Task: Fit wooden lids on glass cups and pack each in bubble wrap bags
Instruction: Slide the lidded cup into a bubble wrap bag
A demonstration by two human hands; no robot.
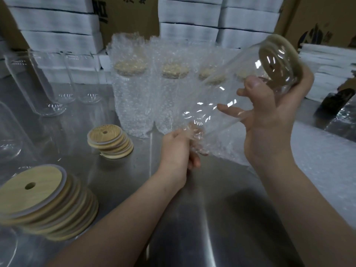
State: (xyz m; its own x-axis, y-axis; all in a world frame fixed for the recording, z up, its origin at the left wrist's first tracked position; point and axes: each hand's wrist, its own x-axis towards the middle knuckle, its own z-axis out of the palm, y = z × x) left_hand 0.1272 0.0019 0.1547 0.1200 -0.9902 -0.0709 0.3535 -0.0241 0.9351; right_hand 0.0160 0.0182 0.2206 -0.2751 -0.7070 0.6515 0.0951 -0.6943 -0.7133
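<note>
Near left on steel counter (192,218): stack of wooden lids (38,197); second lid stack (109,141) farther in. Mid: left hand (177,149), grip pinched on mouth of bubble wrap bag (217,151). Beside it, right hand (273,116), grip curled round glass cup (231,97) near lidded end. Cup tilted in air, lid (277,54) up-right, base at bag mouth. Behind: wrapped cups (131,93) upright in row; bare cups (38,83) left; white boxes (57,22) stacked at back.

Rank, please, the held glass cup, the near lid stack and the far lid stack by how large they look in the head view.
1. held glass cup, in the right hand
2. near lid stack, close behind it
3. far lid stack, clearly smallest
The stacks' difference may be just nearness to the camera.
</note>
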